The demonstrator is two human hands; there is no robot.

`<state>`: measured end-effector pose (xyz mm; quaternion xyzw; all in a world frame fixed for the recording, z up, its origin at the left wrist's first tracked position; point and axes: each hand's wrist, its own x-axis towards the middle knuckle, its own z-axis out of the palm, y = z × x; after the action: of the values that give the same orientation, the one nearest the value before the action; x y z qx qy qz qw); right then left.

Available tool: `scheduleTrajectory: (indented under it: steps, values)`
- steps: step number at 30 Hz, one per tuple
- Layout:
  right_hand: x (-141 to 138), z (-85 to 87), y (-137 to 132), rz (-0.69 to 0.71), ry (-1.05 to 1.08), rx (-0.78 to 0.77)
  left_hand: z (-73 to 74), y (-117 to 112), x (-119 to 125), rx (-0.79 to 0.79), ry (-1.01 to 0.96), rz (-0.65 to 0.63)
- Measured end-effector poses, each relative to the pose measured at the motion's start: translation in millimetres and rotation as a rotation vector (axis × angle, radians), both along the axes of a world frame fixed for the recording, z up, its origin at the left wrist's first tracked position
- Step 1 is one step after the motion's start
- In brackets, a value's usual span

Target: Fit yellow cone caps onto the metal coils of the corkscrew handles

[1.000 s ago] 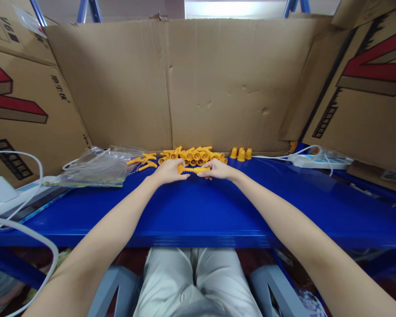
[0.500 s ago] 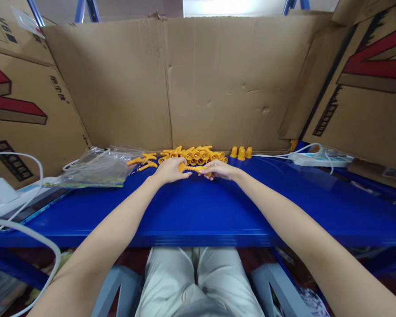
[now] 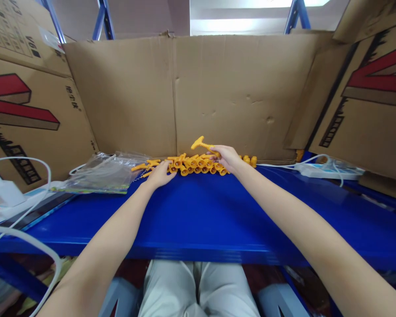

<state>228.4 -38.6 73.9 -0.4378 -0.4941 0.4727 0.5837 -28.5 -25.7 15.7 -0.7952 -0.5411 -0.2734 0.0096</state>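
Observation:
My right hand is closed around a yellow corkscrew and holds it above the pile, its T-shaped handle pointing up and left. Below it lies a stack of yellow corkscrews in rows, their round cup ends facing me. At the stack's left end, my left hand rests with thumb and fingers apart, close against the nearest pieces; its fingertips are partly hidden. Just left of that hand are loose yellow handles with metal spirals. Several yellow cups stand behind my right hand, partly covered by it.
Clear plastic bags lie left on the blue table. A white power strip with a plug and cables sits far left, another power strip at right. Cardboard walls enclose the back and sides.
My right hand has lifted the corkscrew up from the table, above the stack. My left hand has moved off it, leftward to the stack's end. The camera view has tilted up slightly.

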Motion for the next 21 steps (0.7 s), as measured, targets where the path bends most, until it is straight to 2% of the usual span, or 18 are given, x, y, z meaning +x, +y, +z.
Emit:
scheduleTrajectory:
  steps: [4, 8, 12, 16, 21]
  values:
    - [-15.4, 6.9, 23.2, -0.142, -0.082, 0.034, -6.1, 8.4, -18.8, -0.055, 0.068, 0.289]
    - [-37.5, -7.0, 42.1, -0.306, -0.382, 0.149, -10.3, 9.2, -27.1, -0.104, 0.083, 0.443]
    - [-61.9, -22.7, 50.6, -0.383, -0.688, 0.25, -15.2, 15.5, -33.4, -0.173, 0.072, 0.475]
    - [-81.4, -32.2, 54.1, -0.345, -0.947, 0.353, -19.3, 22.9, -38.4, -0.22, 0.061, 0.475]
    - [-92.1, -37.4, 50.7, -0.248, -1.265, 0.301, -22.5, 25.3, -39.5, -0.159, 0.053, 0.448]
